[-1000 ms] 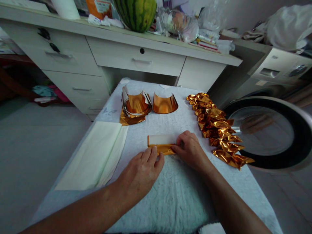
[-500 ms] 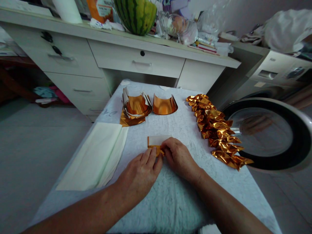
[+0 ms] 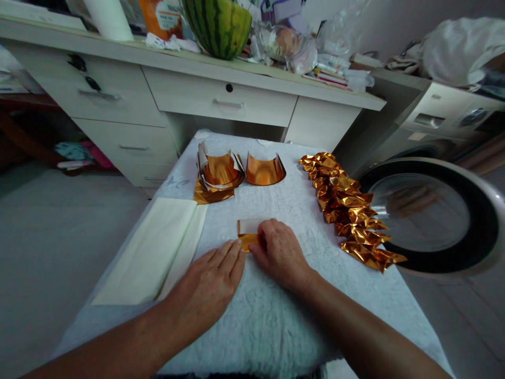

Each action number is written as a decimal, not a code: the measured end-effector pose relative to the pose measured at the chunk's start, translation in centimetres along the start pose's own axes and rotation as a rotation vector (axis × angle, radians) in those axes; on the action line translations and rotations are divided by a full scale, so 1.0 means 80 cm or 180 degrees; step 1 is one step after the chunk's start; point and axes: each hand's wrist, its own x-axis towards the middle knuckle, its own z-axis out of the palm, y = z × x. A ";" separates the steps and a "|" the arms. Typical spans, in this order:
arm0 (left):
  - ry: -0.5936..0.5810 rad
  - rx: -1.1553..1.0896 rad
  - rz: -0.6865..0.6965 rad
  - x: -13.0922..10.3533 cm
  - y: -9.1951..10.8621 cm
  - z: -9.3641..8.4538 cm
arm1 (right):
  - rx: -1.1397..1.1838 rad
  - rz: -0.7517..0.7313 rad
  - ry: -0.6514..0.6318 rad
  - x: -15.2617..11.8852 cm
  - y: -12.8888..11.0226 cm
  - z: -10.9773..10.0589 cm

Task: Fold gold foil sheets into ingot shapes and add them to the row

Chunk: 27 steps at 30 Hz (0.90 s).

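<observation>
A small sheet of gold foil paper (image 3: 248, 243) lies on the cloth in front of me, its near part folded over and its pale back showing along the far part. My left hand (image 3: 221, 273) rests flat, fingers stretched out, with the fingertips at the sheet's near left corner. My right hand (image 3: 282, 252) has its fingers and thumb closed on the sheet's right end, which they hide. Beyond the hands stand a stack of curled gold foil sheets (image 3: 219, 171) and a smaller curled pile (image 3: 265, 171). To the right runs a row of several folded gold foil pieces (image 3: 343, 202).
Pale folded paper (image 3: 148, 252) lies at the left of the cloth-covered table (image 3: 244, 326). A white drawer desk (image 3: 221, 100) stands behind, with a cut watermelon (image 3: 219, 26) on top. At right, a washing machine's open round door (image 3: 434, 213) reaches close to the table edge.
My left hand has drawn back left and toward me, off the middle of the foil paper. My right hand stays at the right end, its thumb and fingers shifted slightly.
</observation>
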 end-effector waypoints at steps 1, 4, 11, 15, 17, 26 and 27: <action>0.0027 0.0014 0.0038 0.000 0.000 0.000 | -0.0080 -0.0007 0.0009 0.000 -0.002 0.001; 0.0097 0.0060 0.0073 0.001 -0.001 0.001 | -0.0247 0.0022 0.0037 0.000 -0.006 0.005; 0.0005 0.0079 0.0090 0.004 0.000 -0.002 | 0.0021 0.0035 -0.0099 -0.002 -0.007 -0.003; -0.0034 0.0035 0.0137 0.006 -0.001 -0.003 | 0.0213 0.0062 -0.0117 -0.007 0.002 -0.013; -0.0034 -0.0030 0.0142 0.007 -0.002 -0.004 | 0.0234 0.0106 -0.0111 -0.009 0.007 -0.016; -0.0022 -0.0120 0.0145 0.006 -0.003 -0.003 | 0.0056 0.0303 -0.0267 -0.009 0.038 -0.028; -0.0021 -0.0117 0.0153 0.006 -0.003 -0.003 | 0.0046 0.0336 -0.0291 -0.009 0.042 -0.030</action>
